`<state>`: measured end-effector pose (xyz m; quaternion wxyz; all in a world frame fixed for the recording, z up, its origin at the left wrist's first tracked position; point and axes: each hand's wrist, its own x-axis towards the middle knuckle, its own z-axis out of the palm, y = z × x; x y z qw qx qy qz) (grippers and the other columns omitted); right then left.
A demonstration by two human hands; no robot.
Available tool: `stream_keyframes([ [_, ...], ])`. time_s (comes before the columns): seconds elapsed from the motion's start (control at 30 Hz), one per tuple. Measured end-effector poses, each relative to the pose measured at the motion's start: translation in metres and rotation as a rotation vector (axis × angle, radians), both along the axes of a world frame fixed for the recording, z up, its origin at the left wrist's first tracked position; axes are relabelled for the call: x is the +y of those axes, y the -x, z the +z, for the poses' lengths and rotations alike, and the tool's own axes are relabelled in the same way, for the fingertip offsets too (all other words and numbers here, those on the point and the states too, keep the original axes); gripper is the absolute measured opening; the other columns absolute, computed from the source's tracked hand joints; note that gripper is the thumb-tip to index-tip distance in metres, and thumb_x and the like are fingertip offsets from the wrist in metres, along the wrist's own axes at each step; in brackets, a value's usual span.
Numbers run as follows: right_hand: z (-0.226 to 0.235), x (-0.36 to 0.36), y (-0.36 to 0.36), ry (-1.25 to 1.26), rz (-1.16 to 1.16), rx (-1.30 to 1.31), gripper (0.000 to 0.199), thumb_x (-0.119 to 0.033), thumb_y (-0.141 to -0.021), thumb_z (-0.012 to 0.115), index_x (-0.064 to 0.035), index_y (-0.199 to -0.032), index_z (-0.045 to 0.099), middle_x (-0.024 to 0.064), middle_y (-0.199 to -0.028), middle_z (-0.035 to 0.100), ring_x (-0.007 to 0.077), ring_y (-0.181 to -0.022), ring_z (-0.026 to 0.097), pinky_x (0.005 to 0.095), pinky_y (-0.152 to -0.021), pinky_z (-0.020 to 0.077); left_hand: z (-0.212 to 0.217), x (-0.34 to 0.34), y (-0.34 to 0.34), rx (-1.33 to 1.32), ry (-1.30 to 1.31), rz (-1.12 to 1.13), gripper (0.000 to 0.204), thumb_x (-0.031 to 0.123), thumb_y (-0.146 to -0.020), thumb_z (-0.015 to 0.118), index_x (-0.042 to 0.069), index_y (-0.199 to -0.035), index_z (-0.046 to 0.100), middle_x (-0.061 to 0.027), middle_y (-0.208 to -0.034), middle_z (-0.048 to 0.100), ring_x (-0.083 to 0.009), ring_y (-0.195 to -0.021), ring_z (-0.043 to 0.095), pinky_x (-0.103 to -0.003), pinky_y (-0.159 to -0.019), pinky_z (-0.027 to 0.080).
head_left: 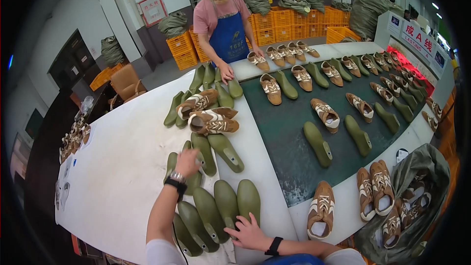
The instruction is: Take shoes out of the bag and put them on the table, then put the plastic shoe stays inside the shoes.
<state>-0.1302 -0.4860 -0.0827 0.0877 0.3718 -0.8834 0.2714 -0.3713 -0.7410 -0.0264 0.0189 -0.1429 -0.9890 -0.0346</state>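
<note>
My left hand [188,163], with a dark watch at its wrist, is bent round the upper end of a green shoe last [193,182] in the middle of the white table. Part of that last is hidden under the fingers. Nearer to me lies a row of several green lasts [206,212]. My right hand [250,233], with a black wristband, rests spread on the lower ends of the row's right-hand lasts [248,198]. Beyond my left hand, brown-and-white sneakers [213,121] lie among more green lasts [225,152].
A dark green conveyor belt [289,154] carries rows of sneakers and lasts on the right. Near right, a grey-green sack [431,164] holds sneakers. Across the table, a person in a blue apron [228,39] touches lasts. Orange crates [282,33] stand behind.
</note>
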Motion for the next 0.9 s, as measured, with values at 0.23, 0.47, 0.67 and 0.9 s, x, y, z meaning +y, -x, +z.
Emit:
stream_keyframes([
  [0.23,-0.002,0.012,0.001,0.139,-0.030,-0.046,0.059,-0.036,-0.071,0.065,-0.0199,-0.124,0.047,0.0159,-0.114,0.045,0.0343,-0.112,0.040,0.0552,-0.091,0.0338,-0.023,0.029,-0.210,-0.181,-0.310,-0.003,0.065,0.039,-0.073,0.067,0.005,-0.124,0.045,-0.0221,-0.121,0.048,-0.0394,-0.112,0.044,-0.043,-0.095,0.038],
  [0.47,0.013,0.057,-0.009,-0.105,-0.285,-0.325,0.058,-0.021,-0.076,0.057,-0.0177,-0.131,0.036,0.0122,-0.062,0.061,0.0335,-0.054,0.059,0.0447,-0.051,0.0458,-0.065,0.082,-0.258,0.087,-0.552,0.335,0.064,0.036,-0.071,0.071,0.000,-0.119,0.050,-0.0277,-0.133,0.028,-0.0439,-0.121,0.030,-0.047,-0.100,0.030],
  [0.67,0.012,0.079,-0.021,-0.180,-0.244,-0.394,0.059,-0.026,-0.082,0.054,-0.0240,-0.135,0.028,0.0125,-0.070,0.062,0.0337,-0.062,0.060,0.0445,-0.054,0.0460,-0.068,0.115,-0.263,0.289,-0.379,0.426,0.053,0.037,-0.066,0.070,-0.001,-0.103,0.061,-0.0252,-0.130,0.032,-0.0474,-0.118,0.030,-0.051,-0.096,0.033],
  [0.9,0.043,0.129,-0.050,-0.168,-0.172,-0.477,0.058,-0.031,-0.081,0.056,-0.0154,-0.132,0.033,0.0172,-0.083,0.062,0.0349,-0.074,0.060,0.0441,-0.063,0.0477,-0.067,0.118,-0.274,0.246,-0.410,0.477,0.047,0.034,-0.065,0.068,-0.003,-0.093,0.061,-0.0243,-0.129,0.034,-0.0467,-0.118,0.031,-0.051,-0.095,0.035],
])
